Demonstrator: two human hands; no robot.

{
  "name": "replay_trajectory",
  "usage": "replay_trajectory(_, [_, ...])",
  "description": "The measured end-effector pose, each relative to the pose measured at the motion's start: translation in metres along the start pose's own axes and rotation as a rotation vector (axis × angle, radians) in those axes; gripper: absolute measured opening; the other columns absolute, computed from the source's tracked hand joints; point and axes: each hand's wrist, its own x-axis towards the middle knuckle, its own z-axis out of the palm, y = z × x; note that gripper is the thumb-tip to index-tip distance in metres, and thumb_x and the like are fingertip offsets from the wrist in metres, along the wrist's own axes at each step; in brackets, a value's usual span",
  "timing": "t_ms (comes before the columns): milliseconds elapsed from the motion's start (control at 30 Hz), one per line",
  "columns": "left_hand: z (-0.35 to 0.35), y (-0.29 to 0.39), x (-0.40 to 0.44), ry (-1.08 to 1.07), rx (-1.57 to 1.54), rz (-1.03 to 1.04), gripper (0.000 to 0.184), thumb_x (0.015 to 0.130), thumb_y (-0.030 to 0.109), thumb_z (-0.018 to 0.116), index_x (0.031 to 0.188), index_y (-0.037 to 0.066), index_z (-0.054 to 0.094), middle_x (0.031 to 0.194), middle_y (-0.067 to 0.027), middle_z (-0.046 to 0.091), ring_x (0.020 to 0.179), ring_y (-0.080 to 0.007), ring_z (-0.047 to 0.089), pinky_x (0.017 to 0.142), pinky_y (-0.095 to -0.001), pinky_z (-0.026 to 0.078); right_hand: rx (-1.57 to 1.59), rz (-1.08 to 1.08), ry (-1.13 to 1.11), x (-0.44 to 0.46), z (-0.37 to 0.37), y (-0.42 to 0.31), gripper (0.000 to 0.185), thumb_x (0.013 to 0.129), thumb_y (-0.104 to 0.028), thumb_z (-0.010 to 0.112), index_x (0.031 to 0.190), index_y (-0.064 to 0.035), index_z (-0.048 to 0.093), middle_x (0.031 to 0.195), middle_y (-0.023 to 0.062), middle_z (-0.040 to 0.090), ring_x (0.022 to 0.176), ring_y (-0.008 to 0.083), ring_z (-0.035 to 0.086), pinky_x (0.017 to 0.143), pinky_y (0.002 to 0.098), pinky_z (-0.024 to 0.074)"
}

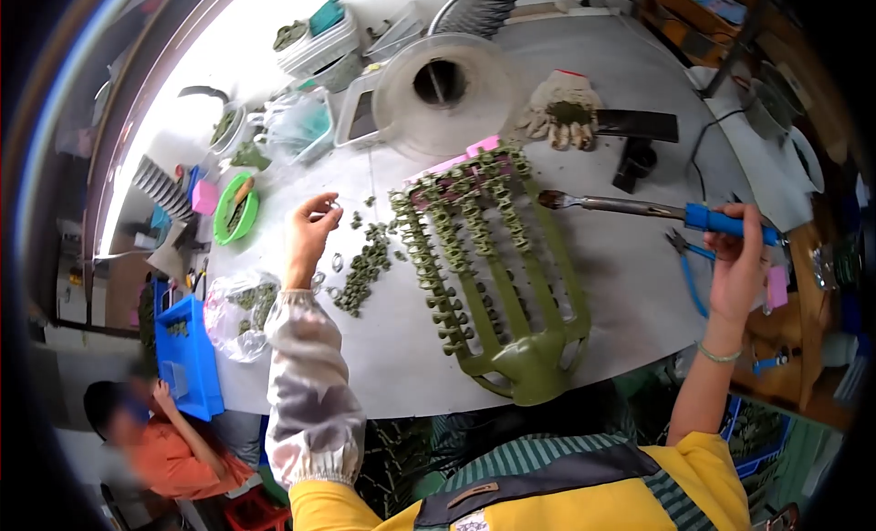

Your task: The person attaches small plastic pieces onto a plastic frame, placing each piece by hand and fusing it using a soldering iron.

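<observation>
My right hand (pixel 737 266) grips the blue handle of a soldering iron (pixel 630 207). Its long metal shaft points left, and the browned tip hangs above the right bar of a green, fork-shaped frame (pixel 525 367). Rows of small green pieces line the bars of this frame, and its far end meets a pink block (pixel 456 161). Over the table to the left, my left hand (pixel 312 234) is closed in a pinch; a tiny thing shows at the fingertips, too small to name. Beside that hand lies a pile of loose green pieces (pixel 365 271).
A clear round hood (pixel 388 111) stands at the back. Gloves (pixel 561 107) and a black stand (pixel 634 161) lie right of it. Blue-handled pliers (pixel 689 275) rest near my right hand. Left are a green bowl (pixel 245 223), a plastic bag (pixel 224 321) and a co-worker (pixel 187 458).
</observation>
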Motion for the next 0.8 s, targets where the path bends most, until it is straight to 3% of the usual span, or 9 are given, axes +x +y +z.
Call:
replay_trajectory(133, [0.072, 0.114, -0.041, -0.097, -0.317, 0.283, 0.017, 0.086, -0.001, 0.068, 0.103, 0.0, 0.067, 0.083, -0.0036, 0.067, 0.075, -0.0115, 0.065, 0.066, -0.0226, 0.053, 0.002, -0.003, -0.04, -0.001, 0.006, -0.001, 0.027, 0.097, -0.023, 0.058, 0.093, 0.0024, 0.064, 0.088, 0.0132, 0.07, 0.063, 0.0165, 0.067, 0.06, 0.0281, 0.0561])
replay_trajectory(267, [0.135, 0.17, -0.06, -0.196, -0.069, 0.475, 0.015, 0.085, 0.001, 0.07, 0.099, 0.002, 0.065, 0.078, -0.0108, 0.069, 0.069, -0.0137, 0.067, 0.064, -0.027, 0.052, 0.015, 0.001, -0.058, -0.001, 0.011, 0.002, 0.026, 0.097, -0.023, 0.059, 0.093, 0.0029, 0.063, 0.087, 0.0126, 0.069, 0.063, 0.0168, 0.067, 0.06, 0.0282, 0.0561])
replay_trajectory(300, [0.146, 0.172, -0.059, -0.187, -0.043, 0.524, 0.016, 0.083, 0.001, 0.07, 0.098, 0.002, 0.065, 0.08, -0.0125, 0.069, 0.067, -0.0181, 0.068, 0.063, -0.0276, 0.052, 0.028, 0.009, -0.063, -0.001, 0.013, 0.003, 0.026, 0.097, -0.023, 0.06, 0.092, 0.0027, 0.063, 0.086, 0.0125, 0.069, 0.063, 0.0167, 0.067, 0.06, 0.0281, 0.0561])
replay_trajectory(333, [0.155, 0.173, -0.055, -0.175, -0.009, 0.582, 0.013, 0.085, 0.003, 0.071, 0.097, 0.0, 0.066, 0.08, -0.0065, 0.069, 0.071, -0.0098, 0.065, 0.065, -0.0252, 0.052, 0.041, 0.017, -0.067, 0.0, 0.014, 0.005, 0.026, 0.096, -0.023, 0.06, 0.092, 0.0025, 0.063, 0.086, 0.0124, 0.069, 0.063, 0.0167, 0.067, 0.061, 0.028, 0.0561])
replay_trajectory(400, [0.169, 0.175, -0.052, -0.052, 0.219, 0.655, 0.017, 0.079, 0.01, 0.074, 0.094, 0.007, 0.068, 0.082, -0.0084, 0.07, 0.076, -0.0235, 0.063, 0.072, -0.0348, 0.049, 0.061, 0.03, -0.061, 0.002, 0.014, 0.011, 0.025, 0.096, -0.023, 0.061, 0.092, 0.0016, 0.064, 0.085, 0.0116, 0.069, 0.063, 0.017, 0.067, 0.059, 0.0276, 0.056])
replay_trajectory(600, [0.197, 0.166, -0.038, -0.027, 0.317, 0.779, 0.013, 0.077, 0.014, 0.075, 0.088, 0.013, 0.069, 0.08, 0.0013, 0.071, 0.091, -0.0203, 0.06, 0.082, -0.0358, 0.041, 0.11, 0.085, -0.025, 0.005, 0.024, 0.027, 0.026, 0.096, -0.024, 0.061, 0.093, 0.0011, 0.065, 0.083, 0.0117, 0.07, 0.061, 0.0183, 0.068, 0.058, 0.0285, 0.0574])
replay_trajectory(800, [0.199, 0.166, -0.037, -0.014, 0.327, 0.774, 0.013, 0.076, 0.014, 0.075, 0.087, 0.013, 0.069, 0.078, 0.0023, 0.071, 0.09, -0.0208, 0.06, 0.082, -0.0364, 0.041, 0.061, 0.076, -0.012, 0.003, 0.02, 0.02, 0.025, 0.096, -0.023, 0.06, 0.092, 0.0013, 0.065, 0.084, 0.0123, 0.07, 0.061, 0.0178, 0.068, 0.058, 0.0284, 0.0568])
